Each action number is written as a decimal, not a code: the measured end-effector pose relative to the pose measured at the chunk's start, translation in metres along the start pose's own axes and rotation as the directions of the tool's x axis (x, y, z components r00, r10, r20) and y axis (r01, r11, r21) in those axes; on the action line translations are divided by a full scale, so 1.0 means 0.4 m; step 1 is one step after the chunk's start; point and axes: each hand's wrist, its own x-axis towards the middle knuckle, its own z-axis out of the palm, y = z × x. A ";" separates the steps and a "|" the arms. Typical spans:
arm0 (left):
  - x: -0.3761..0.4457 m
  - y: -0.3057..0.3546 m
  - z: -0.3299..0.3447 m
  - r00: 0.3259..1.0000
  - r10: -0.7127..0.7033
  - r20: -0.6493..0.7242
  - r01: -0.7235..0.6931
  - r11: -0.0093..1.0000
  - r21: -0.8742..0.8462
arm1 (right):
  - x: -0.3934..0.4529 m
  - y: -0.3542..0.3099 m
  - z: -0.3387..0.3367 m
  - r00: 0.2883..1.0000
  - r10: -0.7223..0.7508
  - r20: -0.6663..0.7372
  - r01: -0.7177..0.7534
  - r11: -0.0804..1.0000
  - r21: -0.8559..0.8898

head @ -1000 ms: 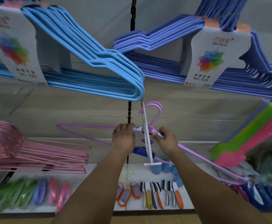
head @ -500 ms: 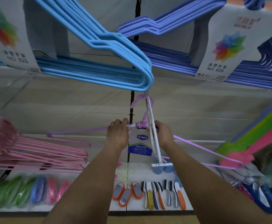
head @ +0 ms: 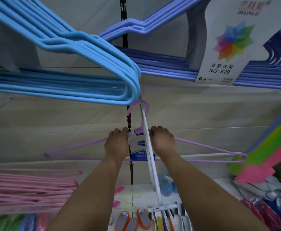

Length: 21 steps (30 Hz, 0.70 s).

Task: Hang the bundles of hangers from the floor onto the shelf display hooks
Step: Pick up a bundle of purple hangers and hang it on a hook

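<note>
nearest you, at the bottom of the view, small orange-edged tools [head: 132, 220] lie in a row on the low white shelf [head: 143, 189]. your two forearms reach up and away from them.

your left hand [head: 117, 145] and right hand [head: 163, 140] sit side by side, backs toward you. both have fingers curled over the shoulders of a lilac hanger bundle [head: 211, 148], left and right of its neck. a white and blue label [head: 139, 150] hangs from the bundle between your hands. the bundle's arms spread wide to each side, roughly level.

a white display hook [head: 150, 157] runs as a long bar from low near you up and away between your hands. the bundle's lilac top hook [head: 139, 106] curves around this bar near its far end, so the bundle looks threaded on, though your hands hold it and i cannot tell whether the bar bears its weight.

to the left, pink hangers [head: 29, 185] hang already. to the right, a green and pink stack [head: 261, 152] is blurred.

farther up, light blue hangers [head: 66, 75] fill the left and purple-blue hangers [head: 161, 65] the right, with a white card [head: 228, 40] marked no. 829.

as a judgement, several bundles are hung and this one is nearly placed; letting go remains. the floor is out of view, so what is left there cannot be told.
</note>
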 end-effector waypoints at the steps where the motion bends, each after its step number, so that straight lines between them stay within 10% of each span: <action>1: 0.011 -0.003 0.002 1.000 -0.001 -0.006 0.001 1.000 0.005 | 0.010 -0.002 0.005 1.000 -0.003 -0.001 0.003 1.000 0.010; 21: 0.062 0.008 -0.014 0.996 -0.040 0.085 0.057 0.977 -0.206 | 0.054 -0.035 -0.039 0.985 0.125 0.118 -0.142 0.979 0.147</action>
